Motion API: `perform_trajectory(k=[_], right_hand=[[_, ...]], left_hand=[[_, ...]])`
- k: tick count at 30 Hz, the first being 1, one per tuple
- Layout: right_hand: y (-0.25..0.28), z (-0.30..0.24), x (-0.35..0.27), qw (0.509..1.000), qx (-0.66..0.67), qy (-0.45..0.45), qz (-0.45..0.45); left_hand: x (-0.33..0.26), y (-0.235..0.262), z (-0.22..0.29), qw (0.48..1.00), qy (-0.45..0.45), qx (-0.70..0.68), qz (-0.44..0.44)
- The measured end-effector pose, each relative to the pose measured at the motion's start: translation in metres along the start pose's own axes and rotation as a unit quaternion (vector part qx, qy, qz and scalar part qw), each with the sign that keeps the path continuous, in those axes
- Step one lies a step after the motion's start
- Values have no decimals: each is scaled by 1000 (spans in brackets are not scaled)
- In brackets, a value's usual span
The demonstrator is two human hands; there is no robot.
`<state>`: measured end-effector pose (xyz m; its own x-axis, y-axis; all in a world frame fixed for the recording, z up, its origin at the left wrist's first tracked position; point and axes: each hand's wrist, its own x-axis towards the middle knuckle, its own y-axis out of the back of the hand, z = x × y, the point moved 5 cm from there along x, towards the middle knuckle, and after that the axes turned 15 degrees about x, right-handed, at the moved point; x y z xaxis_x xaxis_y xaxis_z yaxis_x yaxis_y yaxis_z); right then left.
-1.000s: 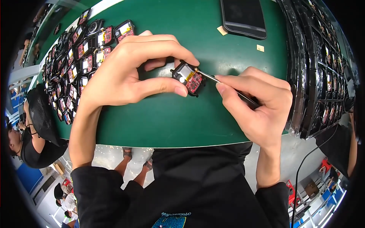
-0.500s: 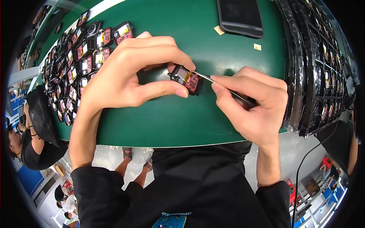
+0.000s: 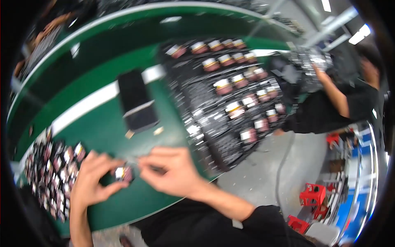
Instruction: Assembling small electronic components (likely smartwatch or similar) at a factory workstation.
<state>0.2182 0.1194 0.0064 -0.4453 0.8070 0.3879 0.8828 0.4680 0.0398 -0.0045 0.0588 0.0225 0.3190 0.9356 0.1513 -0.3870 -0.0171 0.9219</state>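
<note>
My left hand [image 3: 92, 181] pinches a small black smartwatch case [image 3: 123, 174] between thumb and fingers at the near left of the green table. The case lies open, with a reddish circuit board, a pale block and a yellow strip inside. Just right of it, my right hand [image 3: 173, 171] is closed around thin dark tweezers [image 3: 157, 168]. Their tip points toward the case, but motion blur hides whether it touches. Beside my left hand spreads a pile of similar open cases [image 3: 53, 177].
A black tray [image 3: 191, 96] with rows of similar cases stands to the right. Beyond my hands lie a black phone [image 3: 135, 103] and small yellowish paper slips [image 3: 158, 131]. Another person [image 3: 329, 105] works at the far right, and a red stool [image 3: 312, 194] stands on the floor.
The view has swung to the right, bringing the tray and the other person into sight. Both hands keep their hold; the tweezers' tip appears farther from the case than before.
</note>
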Motion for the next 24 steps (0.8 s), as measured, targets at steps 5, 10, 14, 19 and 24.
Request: perform_trajectory(k=[5, 10, 14, 19, 24], right_hand=[[-6, 4, -5, 998, 51, 10, 21], [3, 3, -6, 998, 44, 19, 42], [7, 3, -3, 999, 39, 4, 29], [3, 5, -3, 999, 27, 11, 27], [-2, 4, -7, 999, 20, 22, 23]], left_hand=[[-11, -5, 7, 998, -14, 45, 30], [1, 0, 10, 1000, -1, -14, 25], [39, 41, 34, 995, -18, -62, 73], [151, 58, 71, 984, -154, 8, 91], [239, 39, 51, 984, -165, 49, 44]])
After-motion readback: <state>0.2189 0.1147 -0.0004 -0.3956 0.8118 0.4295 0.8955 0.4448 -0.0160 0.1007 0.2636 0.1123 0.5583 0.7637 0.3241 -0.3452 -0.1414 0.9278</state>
